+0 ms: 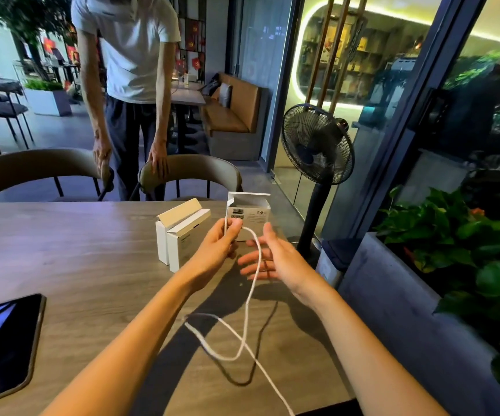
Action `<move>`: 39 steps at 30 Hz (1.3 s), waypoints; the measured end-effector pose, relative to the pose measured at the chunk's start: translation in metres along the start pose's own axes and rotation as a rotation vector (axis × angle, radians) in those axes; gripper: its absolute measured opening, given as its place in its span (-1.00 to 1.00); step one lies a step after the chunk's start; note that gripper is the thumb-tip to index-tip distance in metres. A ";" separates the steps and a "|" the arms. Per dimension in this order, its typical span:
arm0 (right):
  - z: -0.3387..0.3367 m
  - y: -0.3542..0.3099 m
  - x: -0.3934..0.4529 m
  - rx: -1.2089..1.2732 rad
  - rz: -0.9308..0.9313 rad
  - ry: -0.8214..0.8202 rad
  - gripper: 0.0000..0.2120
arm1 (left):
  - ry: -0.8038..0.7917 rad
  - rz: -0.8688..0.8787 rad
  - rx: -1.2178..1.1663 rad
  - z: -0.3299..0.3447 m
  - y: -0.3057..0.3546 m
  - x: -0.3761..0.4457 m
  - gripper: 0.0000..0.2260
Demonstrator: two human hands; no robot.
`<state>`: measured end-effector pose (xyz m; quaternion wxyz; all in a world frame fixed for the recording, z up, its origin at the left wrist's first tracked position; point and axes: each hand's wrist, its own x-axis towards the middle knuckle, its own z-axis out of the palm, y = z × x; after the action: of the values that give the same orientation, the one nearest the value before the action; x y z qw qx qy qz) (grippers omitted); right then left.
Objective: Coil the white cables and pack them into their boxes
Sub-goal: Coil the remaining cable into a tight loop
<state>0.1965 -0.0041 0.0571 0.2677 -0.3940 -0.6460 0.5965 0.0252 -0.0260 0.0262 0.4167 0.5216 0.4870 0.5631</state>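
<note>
Across the wood table (77,250), w/ a person in a white tee leaning on two chairs at 12 o'clock and a black fan (318,144) at 2 o'clock off the table edge; dark phone (4,343) lies flat at 8 o'clock. Boxes sit near table centre-far: two slim white boxes (179,232) side by side, flaps up, at 11 o'clock of the hands, and a squarer open box (248,210) w/ barcode label just behind the hands at 12 o'clock. White cable (247,310) runs from the left hand down toward 6 o'clock, makes one loose loop over the table approx midway, tail exits frame bottom; not yet coiled. Left hand (215,250) pinches the cable end between thumb and fingers, raised just in front of the squarer box. Right hand (272,259) spread, fingers straight, gripping nothing; cable hangs across in front of its fingers, contact unclear. Judgement: step = starting the coil. To do well, keep left pinch fixed as anchor, let right hand gather slack in even loops sized to the box mouth, avoid twisting so the existing loop doesn't kink, draw tail up gradually.
</note>
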 end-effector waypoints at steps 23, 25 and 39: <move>0.039 0.033 -0.003 -0.569 0.028 0.030 -0.59 | 0.030 -0.149 -0.725 0.009 0.023 0.002 -0.70; 0.045 0.028 -0.010 -0.614 0.041 -0.129 -0.64 | 0.140 -0.114 -0.623 0.006 0.017 0.004 -0.67; -0.021 -0.002 0.000 -0.726 -0.373 -0.022 -0.83 | -0.097 0.062 0.567 -0.003 -0.015 -0.002 -0.54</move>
<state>0.2137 0.0078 0.0623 0.2078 -0.3325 -0.8778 0.2753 0.0214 -0.0253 0.0115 0.2597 0.6582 0.5884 0.3913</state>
